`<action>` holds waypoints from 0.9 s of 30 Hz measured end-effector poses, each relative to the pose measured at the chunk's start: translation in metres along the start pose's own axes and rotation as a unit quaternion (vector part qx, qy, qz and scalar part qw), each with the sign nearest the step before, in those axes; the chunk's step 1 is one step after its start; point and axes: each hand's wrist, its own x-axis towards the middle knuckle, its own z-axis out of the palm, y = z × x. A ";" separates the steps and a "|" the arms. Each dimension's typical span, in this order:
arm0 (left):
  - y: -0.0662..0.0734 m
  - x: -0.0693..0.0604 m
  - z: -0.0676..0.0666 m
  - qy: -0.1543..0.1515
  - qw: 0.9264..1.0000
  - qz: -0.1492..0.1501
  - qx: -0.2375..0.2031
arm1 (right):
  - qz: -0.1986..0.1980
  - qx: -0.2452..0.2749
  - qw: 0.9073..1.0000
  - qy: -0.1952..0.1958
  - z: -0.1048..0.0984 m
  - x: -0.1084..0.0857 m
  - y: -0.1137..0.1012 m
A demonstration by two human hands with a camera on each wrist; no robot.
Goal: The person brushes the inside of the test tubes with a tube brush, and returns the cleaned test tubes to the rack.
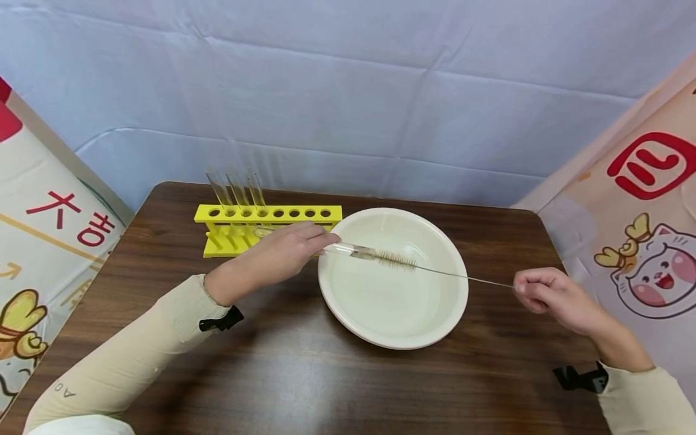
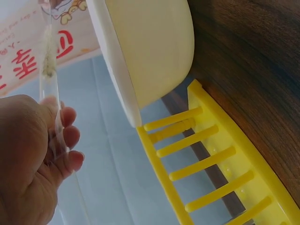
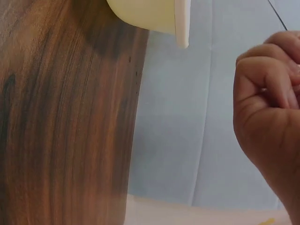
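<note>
My left hand [image 1: 296, 246] grips a clear glass test tube [image 1: 344, 247], its fingers curled round the middle. The tube's rounded end pokes out behind the hand, in front of the rack. At the mouth of the tube is a test tube brush [image 1: 397, 260], with part of its bristles inside the glass and part outside. The brush's thin wire handle [image 1: 462, 276] runs right to my right hand [image 1: 551, 297], which pinches its end. Tube and brush lie over a white basin [image 1: 394, 338]. In the left wrist view the bristles [image 2: 48, 52] show above the fingers.
Behind the left hand stands a yellow test tube rack [image 1: 268, 212] with several upright glass tubes [image 1: 239, 190] at its left side. The basin sits right of the rack on a dark wooden table [image 1: 283, 386]. A pale cloth [image 1: 337, 109] hangs behind the table.
</note>
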 end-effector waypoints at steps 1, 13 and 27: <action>0.000 0.000 0.000 0.000 1.000 0.001 0.000 | 0.000 0.017 1.000 -0.012 -0.001 0.000 0.000; -0.003 -0.002 0.001 0.008 1.000 -0.003 -0.018 | -0.075 -0.283 0.947 0.135 0.002 -0.009 0.006; -0.001 -0.002 -0.003 -0.001 1.000 -0.016 -0.011 | -0.141 -0.319 0.914 0.204 0.005 -0.007 0.005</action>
